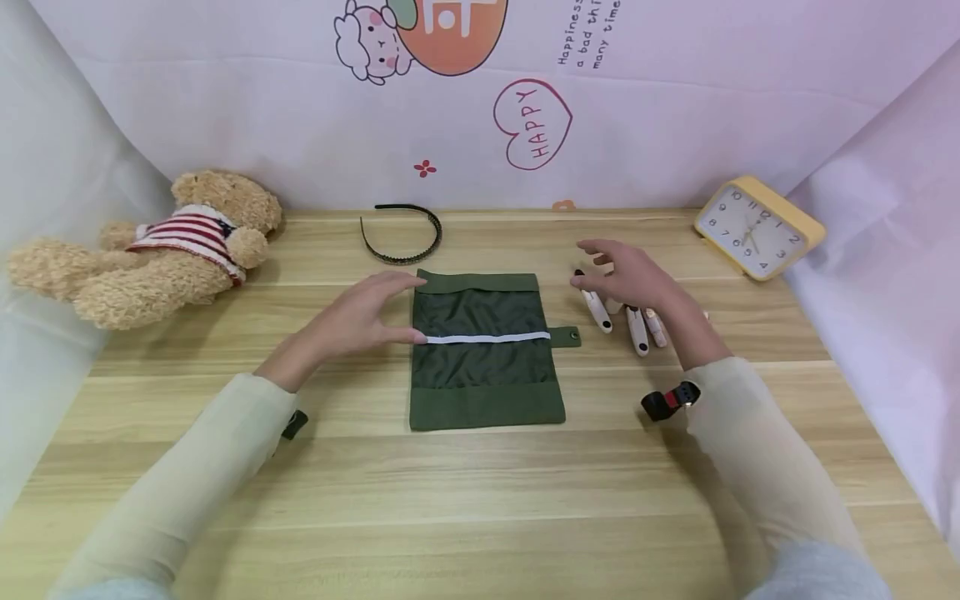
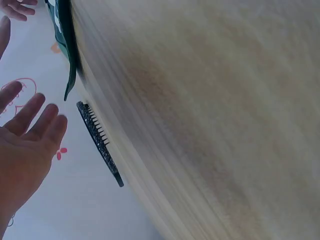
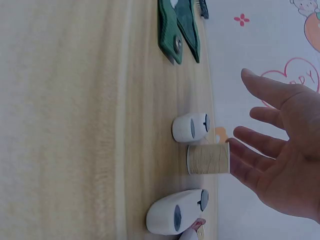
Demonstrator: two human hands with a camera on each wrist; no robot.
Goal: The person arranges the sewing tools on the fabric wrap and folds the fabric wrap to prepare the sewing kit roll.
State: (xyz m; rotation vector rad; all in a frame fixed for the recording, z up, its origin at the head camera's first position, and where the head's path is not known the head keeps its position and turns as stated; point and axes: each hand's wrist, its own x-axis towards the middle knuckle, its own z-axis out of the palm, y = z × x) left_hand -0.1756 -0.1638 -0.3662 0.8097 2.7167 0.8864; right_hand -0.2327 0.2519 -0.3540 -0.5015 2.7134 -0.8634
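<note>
A dark green fabric roll-up pouch (image 1: 487, 407) lies spread flat, with a white elastic band (image 1: 487, 338) across its middle and a snap tab (image 1: 564, 337) on its right side. My left hand (image 1: 352, 315) hovers at the pouch's left edge, fingers extended and thumb apart. Over a small group of items on the right, my right hand (image 1: 633, 273) has its fingers loosely bent, holding nothing. Beneath it are two slim white objects with dark round ends, one nearer the pouch (image 1: 597, 312) and one farther right (image 1: 637, 332). Between them stands a beige thread spool (image 3: 209, 159), near the right fingertips.
Behind the pouch lies a black toothed headband (image 1: 438, 237). A teddy bear (image 1: 172, 258) in a striped shirt lies at the back left, and a yellow-framed clock (image 1: 759, 227) stands at the back right. A small pinkish item (image 1: 656, 328) lies beside the white objects.
</note>
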